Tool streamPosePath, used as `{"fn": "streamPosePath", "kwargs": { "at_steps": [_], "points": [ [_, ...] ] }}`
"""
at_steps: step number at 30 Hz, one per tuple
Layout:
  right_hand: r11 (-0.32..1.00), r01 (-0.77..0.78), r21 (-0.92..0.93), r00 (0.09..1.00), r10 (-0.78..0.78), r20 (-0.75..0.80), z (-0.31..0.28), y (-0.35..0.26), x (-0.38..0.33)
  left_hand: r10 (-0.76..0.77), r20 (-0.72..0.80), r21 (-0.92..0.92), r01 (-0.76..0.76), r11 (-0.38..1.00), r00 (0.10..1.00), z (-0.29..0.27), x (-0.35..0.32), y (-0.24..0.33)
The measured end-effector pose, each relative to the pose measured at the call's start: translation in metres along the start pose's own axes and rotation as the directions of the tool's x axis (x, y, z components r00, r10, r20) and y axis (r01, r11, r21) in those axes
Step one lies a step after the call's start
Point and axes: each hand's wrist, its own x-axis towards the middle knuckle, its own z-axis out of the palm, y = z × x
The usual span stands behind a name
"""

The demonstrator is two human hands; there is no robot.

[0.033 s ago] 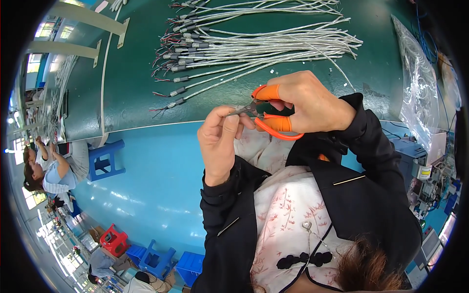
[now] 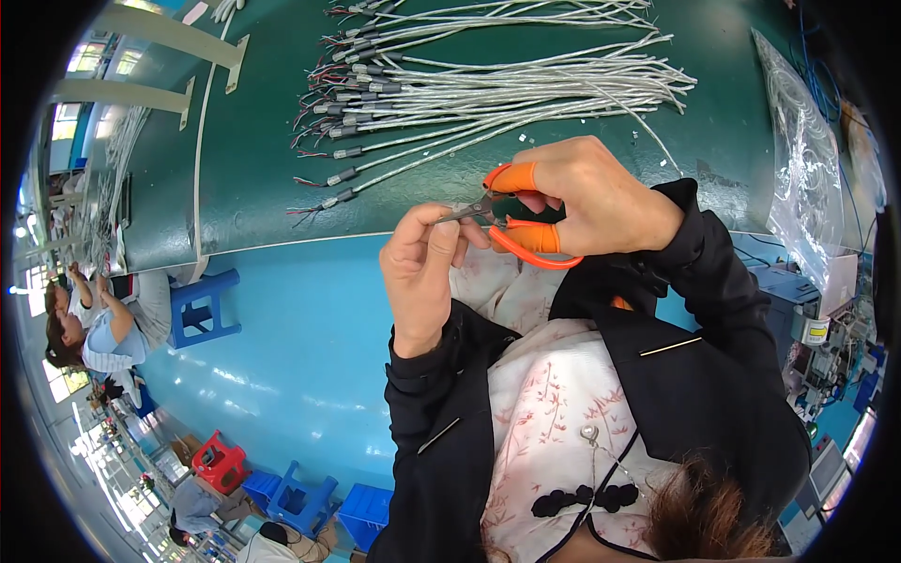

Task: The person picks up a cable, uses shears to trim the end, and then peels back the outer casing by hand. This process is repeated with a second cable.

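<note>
A black jacket (image 2: 713,403) frames a white, pink-sprigged top (image 2: 540,403).

Scissors (image 2: 485,204): metal blades (image 2: 466,213), smooth plastic handles (image 2: 540,260). Cables (image 2: 526,89): shiny, silvery. Tabletop (image 2: 253,169): smooth, glossy. Bag (image 2: 802,155): crinkled, shiny plastic. Floor (image 2: 300,319): smooth, glossy. Jacket (image 2: 718,375): matt cloth.

Left hand (image 2: 422,272): pointing forward, thumb and index finger pinched together, other fingers curled.
Right hand (image 2: 601,197): pointing leftward, two orange-covered digits apart, others curled between.
Left forearm (image 2: 415,385): dark-sleeved, pointing forward.
Right forearm (image 2: 718,258): dark-sleeved, slanting forward and leftward.
</note>
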Motion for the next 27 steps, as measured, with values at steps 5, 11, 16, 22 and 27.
{"fn": "streamPosePath", "kwargs": {
  "at_steps": [5, 11, 16, 22, 27],
  "points": [
    [0.997, 0.081, 0.001, 0.994, -0.08, -0.073, 0.005, 0.004, 0.001, -0.014, 0.046, 0.022, 0.013, 1.0, 0.999, -0.003, -0.001, 0.0],
    [0.998, 0.059, 0.024, 0.998, -0.059, -0.009, 0.0, 0.003, 0.001, -0.018, 0.105, -0.014, 0.02, 1.0, 0.994, -0.008, 0.001, -0.003],
    [1.0, -0.007, 0.004, 1.0, 0.007, 0.005, -0.001, 0.0, 0.0, 0.004, 0.086, -0.067, 0.002, 0.998, 0.996, -0.003, 0.001, -0.003],
    [0.996, 0.093, -0.015, 0.985, -0.094, -0.146, 0.008, 0.006, 0.0, 0.001, 0.053, -0.031, 0.001, 1.0, 0.999, -0.005, 0.002, -0.005],
    [0.996, 0.084, -0.026, 0.99, -0.087, -0.113, 0.006, 0.003, 0.001, 0.013, 0.039, -0.013, -0.012, 1.0, 0.999, -0.006, 0.001, -0.005]
  ]
}}
